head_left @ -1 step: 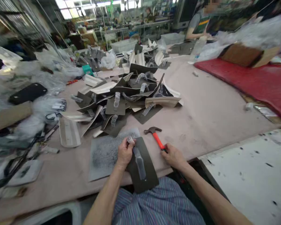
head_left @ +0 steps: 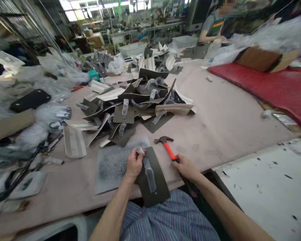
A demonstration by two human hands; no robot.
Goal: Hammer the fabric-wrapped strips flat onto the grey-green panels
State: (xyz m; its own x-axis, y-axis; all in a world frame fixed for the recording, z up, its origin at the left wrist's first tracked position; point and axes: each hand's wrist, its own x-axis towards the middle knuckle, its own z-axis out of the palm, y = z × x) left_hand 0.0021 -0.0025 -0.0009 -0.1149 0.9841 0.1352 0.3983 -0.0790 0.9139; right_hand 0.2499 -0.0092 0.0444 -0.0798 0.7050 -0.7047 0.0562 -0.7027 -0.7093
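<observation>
My left hand [head_left: 134, 164] is closed on the upper end of a plastic-wrapped strap [head_left: 150, 175]. The strap lies along a dark grey-brown panel with rounded corners [head_left: 158, 169], whose lower end reaches over the table edge to my lap. Beneath and left of it is a grey speckled slab [head_left: 110, 170]. My right hand [head_left: 185, 167] is wrapped round the black grip of a claw hammer [head_left: 169, 150] with a red neck. The hammer's head points away from me over the table, right of the panel; whether it touches the table I cannot tell.
A heap of similar panels [head_left: 124, 113] with wrapped straps lies ahead. Plastic bags [head_left: 52, 87] and tools crowd the left. A red sheet [head_left: 261, 80] bears an open cardboard box [head_left: 261, 58] at right. A white spotted board [head_left: 266, 180] stands near right. Another person [head_left: 213, 28] is at the far side.
</observation>
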